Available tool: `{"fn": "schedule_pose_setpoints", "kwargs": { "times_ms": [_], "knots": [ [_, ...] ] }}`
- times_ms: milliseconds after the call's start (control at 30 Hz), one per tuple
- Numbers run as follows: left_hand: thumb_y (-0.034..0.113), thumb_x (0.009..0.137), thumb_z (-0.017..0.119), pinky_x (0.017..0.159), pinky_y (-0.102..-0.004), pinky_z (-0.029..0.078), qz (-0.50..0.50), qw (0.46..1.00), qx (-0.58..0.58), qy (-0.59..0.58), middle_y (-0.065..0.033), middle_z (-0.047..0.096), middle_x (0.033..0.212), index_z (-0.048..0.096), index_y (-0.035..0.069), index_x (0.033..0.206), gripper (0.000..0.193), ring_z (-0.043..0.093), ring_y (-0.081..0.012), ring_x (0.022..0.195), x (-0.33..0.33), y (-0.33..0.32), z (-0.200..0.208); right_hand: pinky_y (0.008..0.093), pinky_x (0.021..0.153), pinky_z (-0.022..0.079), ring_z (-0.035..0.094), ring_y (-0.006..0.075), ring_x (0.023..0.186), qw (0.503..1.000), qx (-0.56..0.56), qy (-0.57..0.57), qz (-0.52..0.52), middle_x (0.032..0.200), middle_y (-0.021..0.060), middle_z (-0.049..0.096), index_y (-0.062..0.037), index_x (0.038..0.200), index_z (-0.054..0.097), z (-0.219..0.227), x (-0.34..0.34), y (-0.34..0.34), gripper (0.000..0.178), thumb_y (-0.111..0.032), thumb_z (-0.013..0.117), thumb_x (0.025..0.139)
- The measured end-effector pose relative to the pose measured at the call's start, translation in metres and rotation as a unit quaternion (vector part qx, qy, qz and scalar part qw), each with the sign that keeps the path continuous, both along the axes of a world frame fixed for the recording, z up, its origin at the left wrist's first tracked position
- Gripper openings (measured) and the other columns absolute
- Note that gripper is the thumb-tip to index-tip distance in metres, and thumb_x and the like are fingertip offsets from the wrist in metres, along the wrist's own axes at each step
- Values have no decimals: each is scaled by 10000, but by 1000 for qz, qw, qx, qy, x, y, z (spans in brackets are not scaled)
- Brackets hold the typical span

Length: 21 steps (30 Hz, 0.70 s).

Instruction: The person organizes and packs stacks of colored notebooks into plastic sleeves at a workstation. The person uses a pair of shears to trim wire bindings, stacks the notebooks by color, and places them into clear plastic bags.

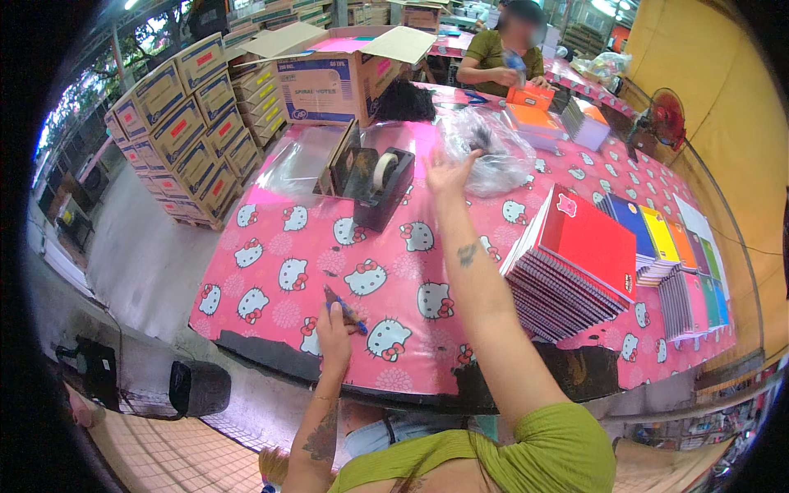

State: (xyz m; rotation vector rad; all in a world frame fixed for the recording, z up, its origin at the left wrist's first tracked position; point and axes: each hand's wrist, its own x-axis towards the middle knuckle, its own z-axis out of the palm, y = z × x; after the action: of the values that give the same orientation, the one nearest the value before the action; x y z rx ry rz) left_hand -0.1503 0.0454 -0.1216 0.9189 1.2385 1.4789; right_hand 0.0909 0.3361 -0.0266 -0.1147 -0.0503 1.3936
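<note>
Left hand (pixel 334 332) grips a slim blue tool (pixel 354 318), near side. Right hand (pixel 449 175) is open at the far-centre clear plastic bag (pixel 503 164), likely light, limp and slippery; pinch a bunched fold.

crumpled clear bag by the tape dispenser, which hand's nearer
Right; the right hand is at the left edge of the clear bag; the left hand is farther off, over the near tabletop.
</note>
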Motion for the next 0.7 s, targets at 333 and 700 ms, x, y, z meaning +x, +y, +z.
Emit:
{"fn": "schedule_pose_setpoints", "kwargs": {
  "times_ms": [333, 700],
  "knots": [
    [229, 1011, 384, 655, -302, 520, -28, 999, 27, -2, -92, 589, 891, 383, 37, 1254, 310, 630, -176, 788, 7, -10, 14, 362, 933, 452, 592, 234, 1075, 655, 293, -696, 39, 1170, 107, 594, -58, 1196, 578, 80, 2, -273, 353, -192, 652, 878],
    [223, 883, 619, 753, -433, 483, -173, 894, 196, 364, -204, 610, 1016, 543, 39, 1194, 369, 617, -364, 900, 124, 6, 69, 375, 906, 455, 614, 308, 1027, 236, 214, -905, -283, 1088, 155, 634, -19, 1079, 628, 215, 138, -349, 279, -167, 674, 847]
  ]
}}
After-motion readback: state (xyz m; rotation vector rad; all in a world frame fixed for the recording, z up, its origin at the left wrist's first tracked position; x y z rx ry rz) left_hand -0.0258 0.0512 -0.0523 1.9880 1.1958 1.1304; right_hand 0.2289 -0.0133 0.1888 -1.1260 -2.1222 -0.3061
